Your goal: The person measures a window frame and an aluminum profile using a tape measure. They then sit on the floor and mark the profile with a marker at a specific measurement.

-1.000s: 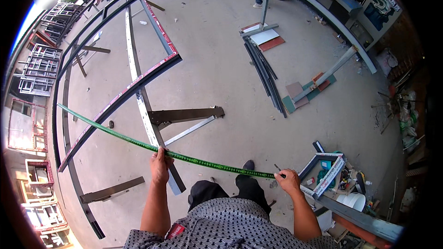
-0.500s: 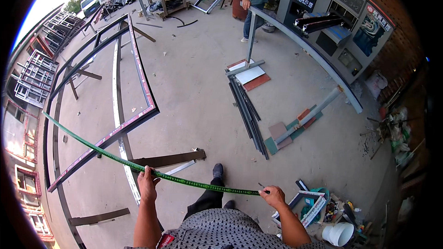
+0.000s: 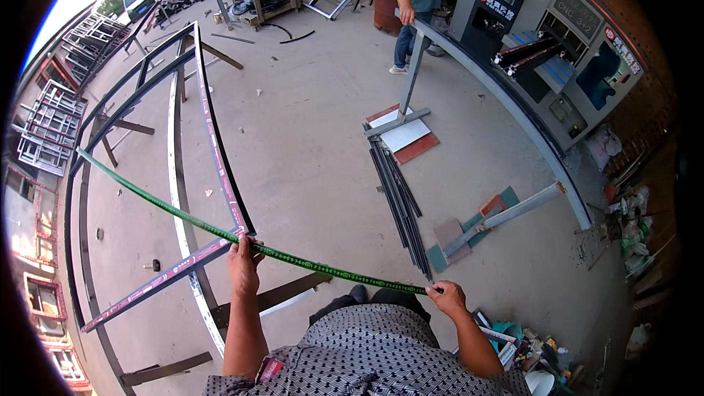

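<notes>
Green flexible measuring tape (image 3: pixel 220 231) stretched from lower right up to far left, pinched in closed right hand (image 3: pixel 447 297), gripped by left hand (image 3: pixel 243 264); curved dark metal frame (image 3: pixel 213 139) beneath, black metal bars (image 3: pixel 400 198) right of centre.

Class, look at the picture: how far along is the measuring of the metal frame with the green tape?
Done: the green tape is pulled out and stretched across the frame on the floor. In hand: the left hand holds the tape at the frame's lower corner, and the right hand holds its near end. Left: the far end's contact with the frame cannot be seen.
</notes>
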The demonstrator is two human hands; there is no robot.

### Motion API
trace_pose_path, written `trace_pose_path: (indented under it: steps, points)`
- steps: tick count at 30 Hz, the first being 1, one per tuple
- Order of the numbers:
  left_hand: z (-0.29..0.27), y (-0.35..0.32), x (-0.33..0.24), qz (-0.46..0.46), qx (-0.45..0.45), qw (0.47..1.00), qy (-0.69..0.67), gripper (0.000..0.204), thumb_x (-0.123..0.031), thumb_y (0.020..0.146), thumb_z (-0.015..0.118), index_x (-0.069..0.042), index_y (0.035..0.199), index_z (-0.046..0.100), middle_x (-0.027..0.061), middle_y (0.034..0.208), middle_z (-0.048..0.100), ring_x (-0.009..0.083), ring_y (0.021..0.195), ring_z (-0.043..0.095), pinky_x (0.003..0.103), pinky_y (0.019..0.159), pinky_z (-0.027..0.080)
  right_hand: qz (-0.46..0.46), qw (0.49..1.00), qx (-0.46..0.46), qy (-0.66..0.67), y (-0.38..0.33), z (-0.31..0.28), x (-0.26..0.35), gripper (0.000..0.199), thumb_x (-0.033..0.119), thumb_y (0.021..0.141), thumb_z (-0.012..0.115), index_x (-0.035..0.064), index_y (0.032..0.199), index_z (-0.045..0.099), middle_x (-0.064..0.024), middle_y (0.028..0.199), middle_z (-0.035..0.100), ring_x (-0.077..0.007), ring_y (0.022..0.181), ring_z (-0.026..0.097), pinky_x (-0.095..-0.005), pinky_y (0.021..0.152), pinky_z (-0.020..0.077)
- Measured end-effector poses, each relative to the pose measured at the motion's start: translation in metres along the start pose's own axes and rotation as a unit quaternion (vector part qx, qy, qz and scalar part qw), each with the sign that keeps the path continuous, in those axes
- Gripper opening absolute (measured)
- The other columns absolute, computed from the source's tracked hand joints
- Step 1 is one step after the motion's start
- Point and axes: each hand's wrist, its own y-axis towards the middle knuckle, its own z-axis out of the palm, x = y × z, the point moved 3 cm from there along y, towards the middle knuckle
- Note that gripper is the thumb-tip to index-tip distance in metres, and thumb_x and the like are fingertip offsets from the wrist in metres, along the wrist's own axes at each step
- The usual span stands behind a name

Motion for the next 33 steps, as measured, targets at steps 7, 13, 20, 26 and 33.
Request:
trace_pose_path:
  steps: [7,13,20,26,33]
  points:
    - [-0.007,0.066,-0.007,0.017,-0.098,0.995,-0.016,0.029,-0.038,0.106,0.057,-0.011,0.097,0.063,0.0031,0.087,0.070,0.0130,0.078,0.069,0.028,0.069,0.057,-0.043,0.996,0.077,-0.032,0.139,0.002,0.065,0.034,0.040,0.085,0.078,0.0065,0.088,0.077,-0.0133,0.081,0.072,-0.0282,0.075,0.068,-0.0398,0.069,0.0509]
    - [-0.006,0.111,0.000,0.024,-0.195,0.979,-0.058,0.028,-0.037,0.106,0.058,-0.010,0.098,0.061,0.0030,0.087,0.068,0.0130,0.079,0.070,0.028,0.068,0.059,-0.136,0.982,0.106,-0.077,0.296,0.003,0.121,0.035,0.041,0.085,0.078,0.0066,0.087,0.077,-0.0137,0.080,0.072,-0.0304,0.075,0.069,-0.0412,0.070,0.0520]
    - [0.022,0.163,-0.040,0.059,-0.302,0.945,-0.109,0.030,-0.038,0.105,0.059,-0.009,0.099,0.061,0.0056,0.086,0.070,0.0148,0.076,0.070,0.028,0.066,0.058,-0.242,0.946,0.185,-0.112,0.476,-0.006,0.245,0.030,0.038,0.085,0.077,0.0078,0.085,0.077,-0.0134,0.086,0.073,-0.0317,0.080,0.069,-0.0421,0.074,0.0530]
    - [0.027,0.209,-0.053,0.052,-0.386,0.914,-0.115,0.030,-0.040,0.104,0.061,-0.010,0.099,0.061,0.0046,0.085,0.070,0.0125,0.074,0.068,0.025,0.062,0.057,-0.287,0.921,0.222,-0.143,0.591,0.007,0.350,0.031,0.042,0.084,0.077,0.0110,0.086,0.078,-0.0115,0.092,0.073,-0.0342,0.093,0.067,-0.0456,0.082,0.0527]
    - [0.017,0.328,-0.062,0.047,-0.421,0.893,-0.153,0.027,-0.037,0.104,0.061,-0.012,0.097,0.062,0.0024,0.084,0.068,0.0143,0.073,0.068,0.028,0.064,0.058,-0.310,0.903,0.222,-0.200,0.695,0.054,0.454,0.033,0.044,0.085,0.075,0.0116,0.090,0.078,-0.0127,0.097,0.074,-0.0353,0.096,0.067,-0.0465,0.085,0.0530]
